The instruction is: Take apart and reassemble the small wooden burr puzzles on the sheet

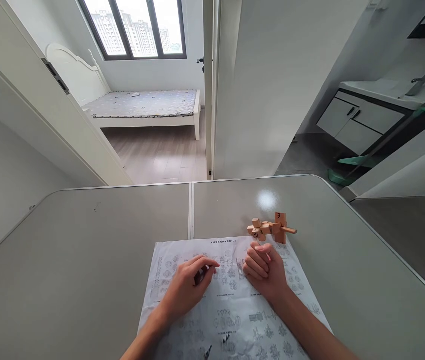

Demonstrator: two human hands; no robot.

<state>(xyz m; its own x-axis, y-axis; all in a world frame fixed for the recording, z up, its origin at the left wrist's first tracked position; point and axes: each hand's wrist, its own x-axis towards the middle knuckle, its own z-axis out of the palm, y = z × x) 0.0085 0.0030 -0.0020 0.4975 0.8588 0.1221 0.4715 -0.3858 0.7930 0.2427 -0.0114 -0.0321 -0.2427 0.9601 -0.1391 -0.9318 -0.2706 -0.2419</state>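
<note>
My left hand (192, 284) rests on the printed paper sheet (227, 305), fingers curled and thumb bent in towards the fingertips. Nothing shows in the hollow between them. To its right, my right hand (267, 270) is closed in a loose fist on the same sheet, thumb folded over; no object sticks out of it. Just beyond that fist, at the sheet's upper right edge, sit interlocking wooden puzzle pieces (267, 229), light brown with dark marks on some. Neither hand grips them. Rows of small line drawings and headings cover the paper, too small to read.
The grey table (85, 260) has a pale seam (191, 210) down its far half. Past its far edge, a doorway leads to a bed (145, 105) under a window (133, 27). At the right stand a sink cabinet (358, 117) and a green-ended pole (396, 132).
</note>
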